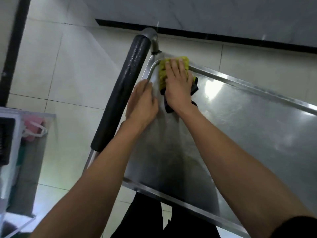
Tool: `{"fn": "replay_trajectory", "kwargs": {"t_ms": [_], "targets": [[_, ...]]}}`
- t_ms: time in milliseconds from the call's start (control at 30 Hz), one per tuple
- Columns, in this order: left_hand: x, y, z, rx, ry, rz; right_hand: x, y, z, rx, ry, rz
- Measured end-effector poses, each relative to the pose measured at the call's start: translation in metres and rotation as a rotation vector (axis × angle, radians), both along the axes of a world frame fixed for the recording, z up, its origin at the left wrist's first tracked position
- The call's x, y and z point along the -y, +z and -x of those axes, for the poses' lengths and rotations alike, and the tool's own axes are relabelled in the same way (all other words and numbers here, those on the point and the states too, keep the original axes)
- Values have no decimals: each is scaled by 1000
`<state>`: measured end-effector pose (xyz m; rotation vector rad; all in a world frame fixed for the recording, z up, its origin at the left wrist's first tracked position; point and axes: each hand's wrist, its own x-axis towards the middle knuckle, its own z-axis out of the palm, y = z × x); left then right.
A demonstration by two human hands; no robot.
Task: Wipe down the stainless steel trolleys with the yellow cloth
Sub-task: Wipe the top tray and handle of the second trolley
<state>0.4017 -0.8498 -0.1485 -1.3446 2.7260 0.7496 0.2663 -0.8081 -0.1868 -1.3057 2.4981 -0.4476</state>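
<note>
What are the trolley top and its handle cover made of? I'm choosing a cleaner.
Trolley top: seemingly stainless steel, brushed and glossy, with sharp glare and fine streaks. Handle cover: black with a pebbled sheen, probably foam or rubber; the look doesn't settle which.

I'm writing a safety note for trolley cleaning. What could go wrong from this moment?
The right hand presses the yellow cloth into the corner against the raised steel rim; fingers might scrape that edge. The left hand grips the rim beside the black padded handle; if the trolley rolls, it may slip. A dark part of the cloth trails loose and could bunch up.
</note>
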Motion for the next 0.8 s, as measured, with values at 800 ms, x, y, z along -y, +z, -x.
{"fn": "replay_trajectory", "kwargs": {"t_ms": [800], "targets": [[-89, 4, 46, 115, -409, 98, -196, -6, 27, -52, -280, -43]]}}
